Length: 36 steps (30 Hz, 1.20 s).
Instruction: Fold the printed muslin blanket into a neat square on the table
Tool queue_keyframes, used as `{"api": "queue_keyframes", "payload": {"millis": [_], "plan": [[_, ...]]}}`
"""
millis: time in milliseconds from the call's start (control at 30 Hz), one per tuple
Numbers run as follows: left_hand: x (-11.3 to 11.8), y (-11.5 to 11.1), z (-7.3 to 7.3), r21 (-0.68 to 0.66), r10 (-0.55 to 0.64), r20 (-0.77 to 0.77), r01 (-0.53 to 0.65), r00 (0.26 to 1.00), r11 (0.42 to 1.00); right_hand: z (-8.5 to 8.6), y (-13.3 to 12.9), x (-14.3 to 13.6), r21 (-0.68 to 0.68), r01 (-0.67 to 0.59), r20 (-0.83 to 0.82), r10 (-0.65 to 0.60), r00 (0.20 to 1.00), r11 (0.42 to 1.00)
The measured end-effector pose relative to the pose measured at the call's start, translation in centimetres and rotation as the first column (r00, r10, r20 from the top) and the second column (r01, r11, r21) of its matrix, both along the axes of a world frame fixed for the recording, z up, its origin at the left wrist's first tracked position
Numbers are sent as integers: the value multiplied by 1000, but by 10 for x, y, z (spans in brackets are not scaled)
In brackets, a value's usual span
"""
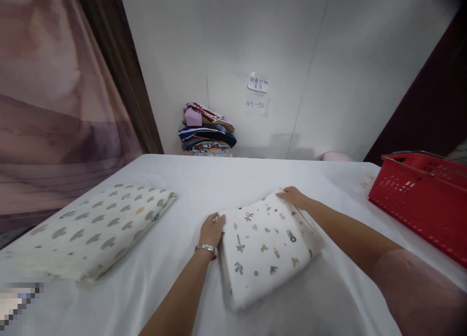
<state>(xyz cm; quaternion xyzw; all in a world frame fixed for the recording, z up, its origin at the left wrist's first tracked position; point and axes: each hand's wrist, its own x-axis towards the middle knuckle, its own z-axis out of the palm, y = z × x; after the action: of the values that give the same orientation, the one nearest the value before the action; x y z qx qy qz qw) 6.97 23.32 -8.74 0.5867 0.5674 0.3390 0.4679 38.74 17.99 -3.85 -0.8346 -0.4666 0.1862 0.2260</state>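
A folded white cloth [260, 248] printed with small plants and figures lies at a slant on the table, between my two hands. My left hand [212, 231], with a silvery bracelet at its wrist, is closed on the cloth's far left corner. At the far right corner, my right hand [294, 197] pinches the edge, thumb and fingers together. The layers show along the cloth's right side and near edge. Farther left lies another folded cloth [113, 224], cream with grey rounded shapes, apart from both hands.
A white-covered table [197, 180] spans the view. A red plastic basket [423, 199] stands at its right edge. Beyond the far edge, folded fabrics [207, 131] are stacked against the wall, left of two paper notes [257, 95]. A pinkish curtain [54, 107] hangs at left.
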Motion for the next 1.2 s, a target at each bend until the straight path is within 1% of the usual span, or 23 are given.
{"api": "queue_keyframes", "payload": {"millis": [67,100,167,233,333,400,500,567,600,633,667,733,767,833,900,933,967,1000,1067,1100,1133,1200], "plan": [[7,-6,0,-135,-43,121,59,992,989,11,22,5,28,-35,60,34,998,999],[10,-9,1,-205,-62,180,99,982,974,14,34,5,39,-50,97,46,994,998],[14,-15,1,-294,-80,252,155,964,943,12,53,2,45,-71,166,62,984,996],[16,-17,2,-296,-90,255,166,963,941,2,64,-5,26,-81,217,73,973,996],[15,-17,3,-280,-122,217,182,968,943,-14,64,-17,-1,-77,283,74,956,997],[14,-16,4,-292,-141,199,196,970,936,-17,55,-23,7,-76,333,70,940,997],[14,-15,7,-311,-148,208,209,967,927,-13,30,-28,45,-110,399,83,913,993],[14,-15,8,-300,-146,205,204,968,932,-14,4,-30,96,-167,448,107,888,981],[14,-15,9,-285,-145,187,195,972,938,-17,-12,-29,134,-197,475,111,873,971],[15,-15,9,-268,-147,161,186,976,945,-21,-30,-27,179,-212,498,98,861,961],[16,-15,9,-250,-149,131,178,980,952,-27,-48,-25,227,-201,508,60,859,953],[17,-17,10,-217,-159,77,172,984,961,-42,-84,-17,322,-97,461,-66,885,942],[18,-18,11,-203,-164,55,172,985,964,-49,-99,-13,360,-11,386,-138,912,933],[18,-20,14,-180,-175,8,173,985,968,-59,-121,-8,379,212,132,-279,951,901],[17,-22,16,-132,-190,-86,178,978,975,-63,-130,-8,338,387,-142,-360,922,858],[16,-22,17,-84,-194,-163,182,967,980,-63,-129,-10,319,434,-244,-370,897,843],[14,-22,18,-16,-188,-254,190,949,982,-62,-125,-13,312,457,-308,-366,878,833],[12,-22,19,64,-169,-348,203,922,977,-60,-120,-16,319,460,-338,-354,872,828],[7,-21,22,186,-116,-495,235,861,954,-55,-107,-19,345,447,-334,-337,880,826],[5,-22,24,200,-105,-538,248,836,948,-53,-100,-18,354,437,-313,-336,888,827],[4,-24,26,187,-109,-560,254,821,949,-51,-94,-15,366,419,-280,-331,901,831],[8,-35,29,127,-146,-560,258,816,958,-45,-84,1,393,379,-217,-316,923,837]]}}
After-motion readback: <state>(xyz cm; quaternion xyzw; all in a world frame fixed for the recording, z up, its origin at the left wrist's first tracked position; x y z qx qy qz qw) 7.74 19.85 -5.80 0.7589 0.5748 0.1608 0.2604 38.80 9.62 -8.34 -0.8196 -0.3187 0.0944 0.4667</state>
